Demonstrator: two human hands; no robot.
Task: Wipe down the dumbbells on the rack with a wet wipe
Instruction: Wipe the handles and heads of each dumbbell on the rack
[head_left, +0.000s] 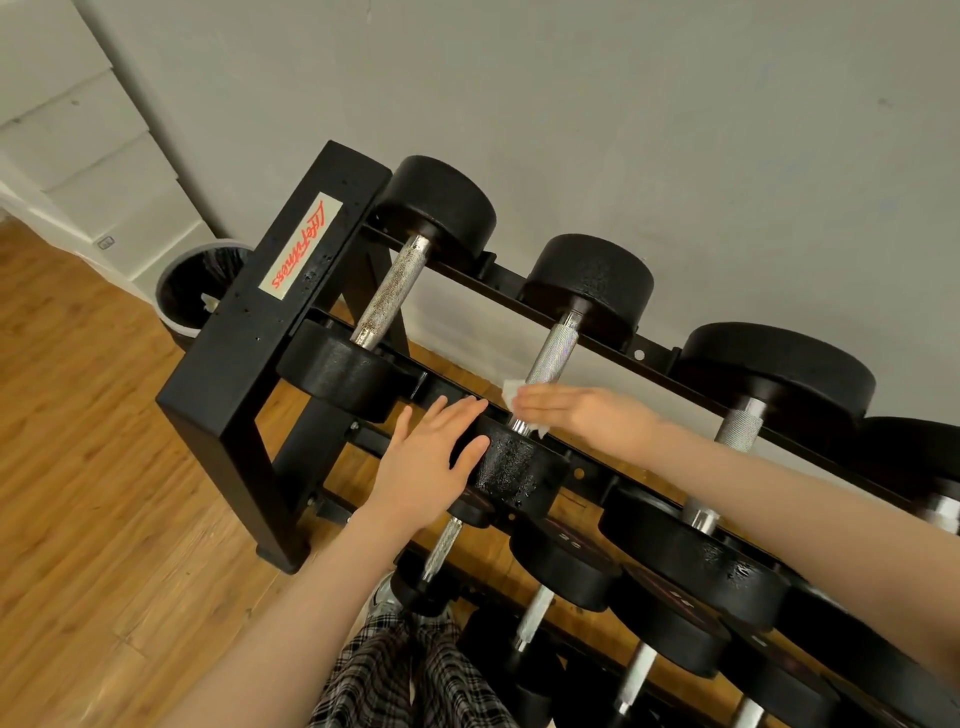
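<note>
Several black dumbbells with knurled steel handles lie on the top shelf of a black rack (244, 358). My right hand (582, 413) holds a white wet wipe (511, 391) against the lower end of the second dumbbell's handle (553, 353). My left hand (431, 462) rests flat, fingers straight, on that dumbbell's near head (514, 470), whose surface looks wet. The first dumbbell (387, 299) lies to the left and a third dumbbell (737, 436) to the right.
Smaller dumbbells (566, 569) fill the lower shelves under my arms. A round bin (200, 286) with a black liner stands on the wooden floor behind the rack's left end. A grey wall rises behind the rack. My plaid trousers and a shoe show at the bottom.
</note>
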